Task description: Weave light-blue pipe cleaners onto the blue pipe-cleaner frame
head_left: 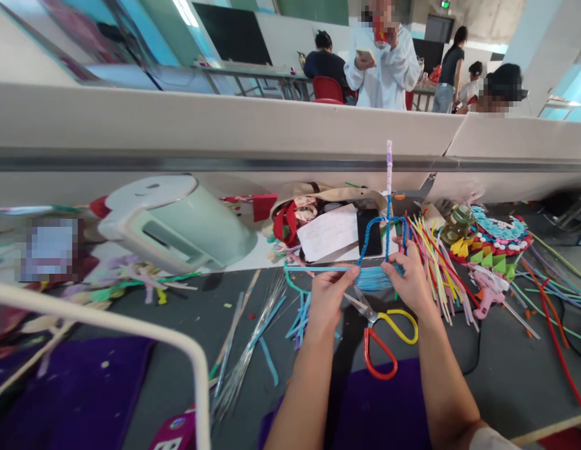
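Observation:
Between my hands is a light-blue pipe-cleaner piece (373, 279), a flat panel of rows laid side by side. Twisted darker blue pipe cleaners (369, 232) bend up from it, and an upright stem (389, 169) ends in pale lavender. My left hand (332, 292) pinches the panel's left end between thumb and fingers. At its right end, my right hand (408, 274) is closed on the same piece near the blue stem. Scissors (375, 317) with one red and one yellow handle lie just below, blades partly hidden by my left hand.
Loose colourful pipe cleaners (438, 265) lie right, near a pink glue gun (491, 290) and a glass jar (458, 224). A cloth bag (281, 209), paper (328, 232) and phone (369, 231) lie behind. Thin wires (246, 347) and a pale-green kettle (197, 228) are left. People stand beyond the partition (225, 125).

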`<action>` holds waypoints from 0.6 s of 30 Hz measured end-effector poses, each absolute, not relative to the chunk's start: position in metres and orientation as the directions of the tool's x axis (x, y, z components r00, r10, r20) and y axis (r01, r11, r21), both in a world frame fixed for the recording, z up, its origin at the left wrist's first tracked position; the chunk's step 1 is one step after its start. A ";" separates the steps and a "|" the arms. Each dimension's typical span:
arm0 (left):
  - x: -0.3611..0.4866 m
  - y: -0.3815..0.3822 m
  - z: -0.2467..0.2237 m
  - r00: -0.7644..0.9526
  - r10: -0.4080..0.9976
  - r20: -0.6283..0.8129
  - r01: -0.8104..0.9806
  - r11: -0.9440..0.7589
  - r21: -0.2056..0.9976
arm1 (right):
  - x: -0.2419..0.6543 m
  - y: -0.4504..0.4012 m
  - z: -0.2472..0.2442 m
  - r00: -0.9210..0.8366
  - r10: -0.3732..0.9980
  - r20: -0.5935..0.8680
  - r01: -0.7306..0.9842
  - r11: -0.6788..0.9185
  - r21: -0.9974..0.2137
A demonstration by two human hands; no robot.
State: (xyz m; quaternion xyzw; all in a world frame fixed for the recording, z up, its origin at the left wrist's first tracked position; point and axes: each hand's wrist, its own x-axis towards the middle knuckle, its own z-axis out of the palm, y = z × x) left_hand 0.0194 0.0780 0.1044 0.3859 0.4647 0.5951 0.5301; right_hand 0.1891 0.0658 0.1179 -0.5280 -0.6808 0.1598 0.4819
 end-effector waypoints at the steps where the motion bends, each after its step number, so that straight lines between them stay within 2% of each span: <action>1: 0.021 0.076 0.107 -0.132 0.991 -0.026 -0.271 -0.011 0.963 | 0.191 0.064 0.120 0.020 0.872 0.490 0.569 0.393 -0.722; 11: 0.040 0.060 0.114 -0.042 0.999 0.011 -0.246 -0.021 0.969 | 0.214 0.046 0.123 0.040 0.871 0.490 0.539 0.394 -0.744; 18: 0.042 0.050 0.108 -0.094 0.995 -0.043 -0.269 0.016 0.963 | 0.215 0.038 0.135 -0.002 0.863 0.505 0.650 0.385 -0.656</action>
